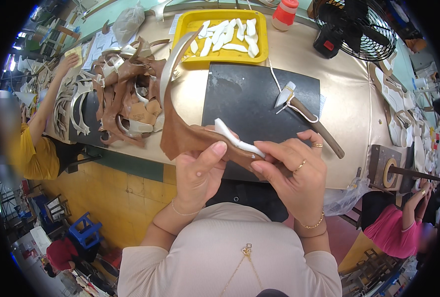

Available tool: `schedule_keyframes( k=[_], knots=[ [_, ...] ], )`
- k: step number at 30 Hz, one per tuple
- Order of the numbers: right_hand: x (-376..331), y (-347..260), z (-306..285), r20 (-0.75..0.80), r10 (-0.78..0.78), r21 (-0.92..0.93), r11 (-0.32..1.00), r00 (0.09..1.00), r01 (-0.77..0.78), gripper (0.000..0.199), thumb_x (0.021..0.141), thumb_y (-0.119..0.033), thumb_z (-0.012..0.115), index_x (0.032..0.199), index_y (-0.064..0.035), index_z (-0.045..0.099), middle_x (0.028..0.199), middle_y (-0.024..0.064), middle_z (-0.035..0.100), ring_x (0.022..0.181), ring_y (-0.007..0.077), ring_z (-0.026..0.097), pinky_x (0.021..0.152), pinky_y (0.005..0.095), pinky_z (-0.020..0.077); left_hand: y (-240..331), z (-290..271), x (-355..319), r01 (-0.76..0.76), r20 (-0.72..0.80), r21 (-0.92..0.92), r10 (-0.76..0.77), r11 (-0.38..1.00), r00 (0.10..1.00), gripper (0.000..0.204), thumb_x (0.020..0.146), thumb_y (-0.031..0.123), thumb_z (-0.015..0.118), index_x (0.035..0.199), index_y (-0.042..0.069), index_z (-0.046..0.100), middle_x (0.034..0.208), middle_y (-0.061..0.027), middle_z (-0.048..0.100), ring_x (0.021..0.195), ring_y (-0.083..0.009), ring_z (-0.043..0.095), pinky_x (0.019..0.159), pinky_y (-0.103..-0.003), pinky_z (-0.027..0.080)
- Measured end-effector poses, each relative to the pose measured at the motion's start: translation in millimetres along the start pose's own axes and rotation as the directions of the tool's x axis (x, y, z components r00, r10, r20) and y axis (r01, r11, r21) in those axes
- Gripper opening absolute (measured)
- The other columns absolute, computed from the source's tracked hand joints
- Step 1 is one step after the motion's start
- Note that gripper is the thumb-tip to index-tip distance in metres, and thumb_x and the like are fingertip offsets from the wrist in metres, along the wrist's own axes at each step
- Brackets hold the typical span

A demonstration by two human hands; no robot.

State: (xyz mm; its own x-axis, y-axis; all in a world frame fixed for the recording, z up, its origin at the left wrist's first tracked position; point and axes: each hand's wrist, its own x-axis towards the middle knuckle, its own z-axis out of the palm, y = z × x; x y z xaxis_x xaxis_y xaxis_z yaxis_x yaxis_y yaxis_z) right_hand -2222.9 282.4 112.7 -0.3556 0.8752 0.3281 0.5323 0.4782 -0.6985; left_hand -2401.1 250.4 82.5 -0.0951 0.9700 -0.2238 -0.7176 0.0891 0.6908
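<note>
Between my hands, over the near edge of the table, is a curved brown leather piece (184,132) with a long pale-lined arm rising to the upper left. My left hand (198,175) grips its lower edge, thumb on the front and fingers behind. A white foam strip (228,133) lies along the leather's top edge, its left end sticking up. The thumb and fingers of my right hand (298,171) pinch the strip's right end together with the leather's end. Behind them lies a black mat (249,94).
A yellow tray (265,37) of white foam pieces stands at the back. A hammer (306,113) rests on the mat's right side, a fan (356,32) and red-capped bottle (285,15) beyond. Brown leather pieces (128,84) are heaped at left. Co-workers sit on both sides.
</note>
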Motion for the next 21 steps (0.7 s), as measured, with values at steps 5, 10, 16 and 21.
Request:
schedule_keyframes(
  k=[5,10,16,21],
  knots=[
    [0,4,-3,0.070,0.083,0.142,0.986,0.994,-0.092,0.019,0.079,-0.017,0.083,0.092,-0.0091,0.072,0.070,-0.0016,0.063,0.063,0.0123,0.059,0.093,0.0372,0.0343,1,0,-1,0.058,-0.002,0.007,-0.058,0.998,0.998,0.037,0.090,0.007,0.067,0.124,-0.001,0.054,0.109,-0.0153,0.062,0.106,-0.0250,0.062,0.098,-0.040,0.051],
    [0,13,-8,0.146,0.101,0.223,0.966,0.984,-0.133,0.019,0.077,-0.015,0.082,0.085,-0.0055,0.068,0.072,0.0026,0.064,0.068,0.0164,0.058,0.091,0.0351,0.0367,-3,-3,0,-0.010,0.044,0.064,0.007,0.998,0.999,0.038,0.090,0.009,0.069,0.123,-0.001,0.054,0.109,-0.0164,0.063,0.104,-0.0266,0.065,0.096,-0.042,0.053],
    [4,14,-12,0.162,0.065,0.203,0.974,0.985,-0.098,0.026,0.077,-0.021,0.084,0.094,-0.0069,0.071,0.080,0.0024,0.069,0.072,0.0162,0.062,0.094,0.0349,0.0346,-8,-12,0,-0.012,0.076,0.120,0.003,0.993,0.997,0.032,0.091,0.007,0.071,0.118,0.000,0.057,0.108,-0.0161,0.066,0.107,-0.0277,0.066,0.096,-0.042,0.054],
    [6,4,-2,0.062,0.040,0.192,0.980,0.997,-0.051,0.042,0.071,-0.025,0.086,0.107,-0.0085,0.073,0.091,0.0035,0.071,0.082,0.0179,0.064,0.087,0.0335,0.0372,-15,-7,1,-0.067,0.115,0.074,0.059,0.995,0.992,0.034,0.089,-0.002,0.072,0.120,-0.002,0.059,0.107,-0.0112,0.068,0.103,-0.0191,0.066,0.093,-0.032,0.053]
  ],
)
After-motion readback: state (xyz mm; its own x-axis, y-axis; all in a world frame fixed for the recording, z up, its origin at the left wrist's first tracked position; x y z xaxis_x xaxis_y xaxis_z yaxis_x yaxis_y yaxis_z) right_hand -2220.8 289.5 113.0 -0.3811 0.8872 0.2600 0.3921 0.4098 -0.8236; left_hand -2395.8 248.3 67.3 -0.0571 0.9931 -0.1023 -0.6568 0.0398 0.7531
